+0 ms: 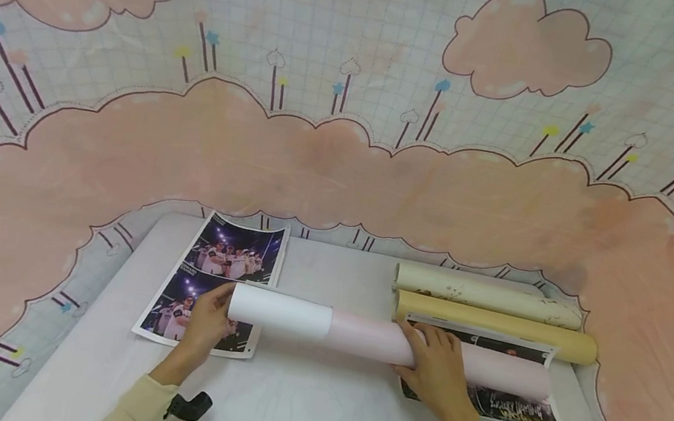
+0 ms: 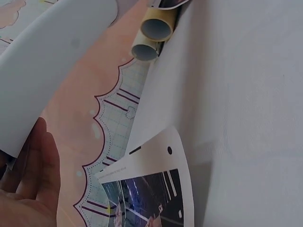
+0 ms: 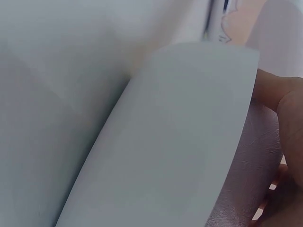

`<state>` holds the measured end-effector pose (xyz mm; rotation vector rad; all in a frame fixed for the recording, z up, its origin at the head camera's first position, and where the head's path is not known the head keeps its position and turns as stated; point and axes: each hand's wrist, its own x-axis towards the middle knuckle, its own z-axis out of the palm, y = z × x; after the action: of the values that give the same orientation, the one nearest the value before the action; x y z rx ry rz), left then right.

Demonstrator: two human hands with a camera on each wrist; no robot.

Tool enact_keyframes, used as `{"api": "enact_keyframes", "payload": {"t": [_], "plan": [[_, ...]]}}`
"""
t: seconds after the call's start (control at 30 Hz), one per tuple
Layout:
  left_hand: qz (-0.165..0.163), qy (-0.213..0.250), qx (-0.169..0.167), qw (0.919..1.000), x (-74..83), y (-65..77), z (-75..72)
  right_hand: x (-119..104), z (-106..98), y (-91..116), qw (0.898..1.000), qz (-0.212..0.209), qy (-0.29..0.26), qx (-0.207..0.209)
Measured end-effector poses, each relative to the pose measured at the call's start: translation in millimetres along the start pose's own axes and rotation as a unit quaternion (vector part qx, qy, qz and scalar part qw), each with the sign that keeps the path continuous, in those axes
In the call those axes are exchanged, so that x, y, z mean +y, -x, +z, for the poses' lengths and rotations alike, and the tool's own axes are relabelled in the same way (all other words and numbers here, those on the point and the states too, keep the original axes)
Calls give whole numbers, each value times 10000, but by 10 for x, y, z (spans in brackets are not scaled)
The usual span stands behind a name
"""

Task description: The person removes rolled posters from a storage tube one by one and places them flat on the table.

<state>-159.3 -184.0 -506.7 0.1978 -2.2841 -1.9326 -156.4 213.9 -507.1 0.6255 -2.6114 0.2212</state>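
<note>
A pale pink roll (image 1: 511,371) is held level above the white table, with a white sheet (image 1: 281,311) curled round its left part. My left hand (image 1: 205,323) grips the sheet's left end, its fingers (image 2: 45,161) bent at the edge in the left wrist view. Round the middle of the pink roll, my right hand (image 1: 438,367) has its thumb in front and its fingers over the top. Close up in the right wrist view, the curled white sheet (image 3: 170,137) overlaps the roll's textured surface (image 3: 251,161).
Printed group photos (image 1: 235,253) lie on the table at left, partly behind my left hand. A dark poster (image 1: 519,408) lies under the pink roll at right. Behind it are a yellow roll (image 1: 570,346) and a cream patterned roll (image 1: 484,295). A cloud-print cloth (image 1: 317,169) hangs behind the table.
</note>
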Motion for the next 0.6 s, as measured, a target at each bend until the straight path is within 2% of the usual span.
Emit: {"api": "enact_keyframes", "payload": {"t": [0.13,0.33,0.6], "plan": [[-10,58,33,10000,-27,-19,-52,53,-14,-6,10000,54,-9,-48],[-384,-29,31,9993,18,-23,-124,94,-39,-10,9998,149,-89,-129],[-370,-274,68,9989,18,-23,-192,130,-55,-3,9996,217,-52,-179]]}}
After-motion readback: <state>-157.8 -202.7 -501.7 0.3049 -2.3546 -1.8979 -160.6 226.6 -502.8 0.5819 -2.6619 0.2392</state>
